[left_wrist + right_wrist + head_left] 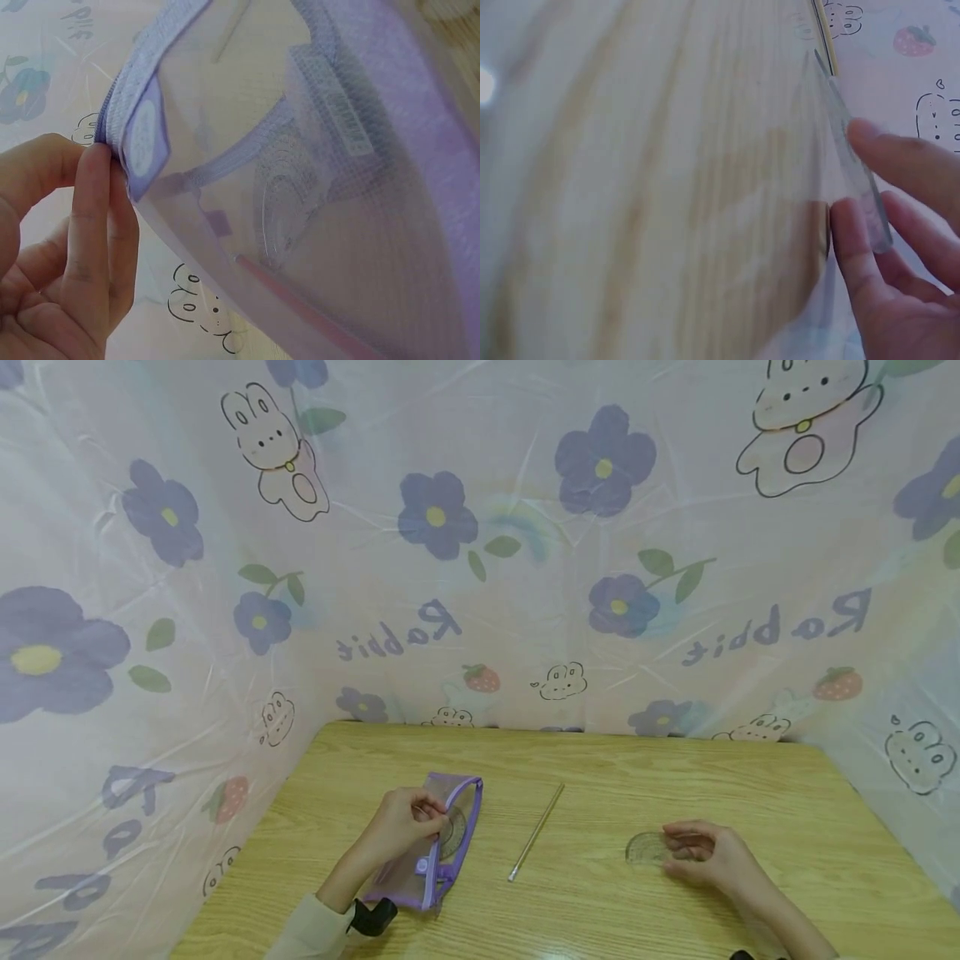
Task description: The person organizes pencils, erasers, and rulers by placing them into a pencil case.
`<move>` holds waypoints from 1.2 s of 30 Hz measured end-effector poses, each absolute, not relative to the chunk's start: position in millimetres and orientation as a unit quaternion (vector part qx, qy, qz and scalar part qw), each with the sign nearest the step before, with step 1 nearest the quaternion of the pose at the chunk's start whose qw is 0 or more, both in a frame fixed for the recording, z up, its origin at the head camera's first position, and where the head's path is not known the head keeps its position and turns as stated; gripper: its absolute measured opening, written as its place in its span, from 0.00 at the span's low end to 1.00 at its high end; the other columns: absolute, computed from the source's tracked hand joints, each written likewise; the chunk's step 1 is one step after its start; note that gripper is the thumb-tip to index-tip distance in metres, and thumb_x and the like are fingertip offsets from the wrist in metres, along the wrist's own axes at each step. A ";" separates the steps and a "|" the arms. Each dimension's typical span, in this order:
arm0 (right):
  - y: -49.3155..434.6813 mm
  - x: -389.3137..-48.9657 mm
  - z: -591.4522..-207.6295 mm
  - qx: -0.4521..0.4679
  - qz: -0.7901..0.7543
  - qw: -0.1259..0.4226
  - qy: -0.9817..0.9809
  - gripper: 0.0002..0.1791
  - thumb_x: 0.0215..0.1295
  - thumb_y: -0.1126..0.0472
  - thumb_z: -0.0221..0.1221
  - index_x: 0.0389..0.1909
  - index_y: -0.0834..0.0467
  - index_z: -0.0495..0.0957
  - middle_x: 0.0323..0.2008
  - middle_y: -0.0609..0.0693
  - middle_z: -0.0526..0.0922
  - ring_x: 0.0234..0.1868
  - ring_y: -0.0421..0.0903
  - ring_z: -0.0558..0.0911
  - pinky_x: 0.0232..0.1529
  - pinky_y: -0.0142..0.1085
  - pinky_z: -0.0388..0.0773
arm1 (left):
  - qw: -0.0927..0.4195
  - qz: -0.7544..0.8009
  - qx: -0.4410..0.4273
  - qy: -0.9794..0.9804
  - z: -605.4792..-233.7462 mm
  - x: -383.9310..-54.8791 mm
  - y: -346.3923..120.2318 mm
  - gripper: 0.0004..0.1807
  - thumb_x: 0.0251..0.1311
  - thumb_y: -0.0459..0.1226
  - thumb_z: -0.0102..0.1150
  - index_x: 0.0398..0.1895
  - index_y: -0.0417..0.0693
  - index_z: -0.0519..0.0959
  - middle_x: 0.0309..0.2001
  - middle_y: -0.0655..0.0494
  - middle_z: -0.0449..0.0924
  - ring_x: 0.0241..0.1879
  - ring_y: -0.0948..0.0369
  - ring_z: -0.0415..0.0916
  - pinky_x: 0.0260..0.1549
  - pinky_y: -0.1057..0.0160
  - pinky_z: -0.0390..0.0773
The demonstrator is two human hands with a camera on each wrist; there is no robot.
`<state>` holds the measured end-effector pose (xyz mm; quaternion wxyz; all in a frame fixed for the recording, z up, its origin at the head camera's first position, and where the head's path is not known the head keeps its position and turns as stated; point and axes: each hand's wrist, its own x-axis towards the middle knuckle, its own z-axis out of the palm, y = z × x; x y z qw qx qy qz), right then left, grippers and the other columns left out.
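My left hand [408, 818] pinches the zipper edge of a see-through mesh pencil case [397, 881] with purple trim. In the left wrist view, the mesh shows a clear protractor [281, 199], a small block with a barcode label [341, 112] and a red stick-like thing [300, 307], perhaps a pencil. Off to the right, my right hand [708, 857] holds a second clear protractor [645, 849] between thumb and fingers. The right wrist view has that protractor [855, 165] edge-on, tilted, close to the tabletop.
Between the hands, a gold-coloured pencil [536, 832] lies slantwise on the wooden table [585, 902]. A printed curtain [510, 585] with flowers and rabbits stands behind the table and along its sides.
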<state>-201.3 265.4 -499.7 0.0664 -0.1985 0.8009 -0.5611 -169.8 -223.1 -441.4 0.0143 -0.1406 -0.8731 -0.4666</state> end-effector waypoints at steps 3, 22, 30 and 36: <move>266.4 -201.4 -498.5 -0.184 -0.551 0.081 0.810 0.33 0.54 0.69 0.73 0.56 0.81 0.71 0.51 0.74 0.78 0.41 0.40 0.85 0.40 0.33 0.83 | 0.013 -0.466 -0.139 -0.874 -441.1 -169.5 -223.1 0.03 0.61 0.30 0.66 0.36 0.40 0.83 0.30 0.57 0.81 0.28 0.58 0.81 0.27 0.65 0.82; 268.6 -200.9 -496.4 -0.178 -0.534 0.104 0.820 0.37 0.53 0.67 0.73 0.58 0.83 0.68 0.45 0.70 0.81 0.36 0.41 0.85 0.35 0.35 0.84 | 0.021 -0.467 -0.143 -0.872 -441.7 -171.6 -225.0 0.02 0.61 0.30 0.66 0.36 0.39 0.83 0.30 0.57 0.81 0.27 0.60 0.80 0.26 0.65 0.82; 273.4 -201.2 -494.9 -0.162 -0.519 0.120 0.831 0.38 0.54 0.63 0.74 0.58 0.81 0.69 0.45 0.65 0.83 0.36 0.41 0.85 0.35 0.34 0.83 | 0.019 -0.474 -0.148 -0.868 -440.8 -172.4 -225.8 0.03 0.61 0.30 0.66 0.36 0.39 0.83 0.30 0.56 0.82 0.27 0.57 0.82 0.27 0.60 0.83; 275.8 -202.0 -496.3 -0.162 -0.555 0.144 0.803 0.33 0.62 0.65 0.68 0.58 0.84 0.67 0.44 0.65 0.83 0.37 0.42 0.86 0.35 0.36 0.84 | 0.013 -0.482 -0.146 -0.864 -441.5 -171.6 -226.6 0.03 0.61 0.30 0.65 0.36 0.39 0.83 0.30 0.56 0.82 0.27 0.53 0.83 0.29 0.52 0.84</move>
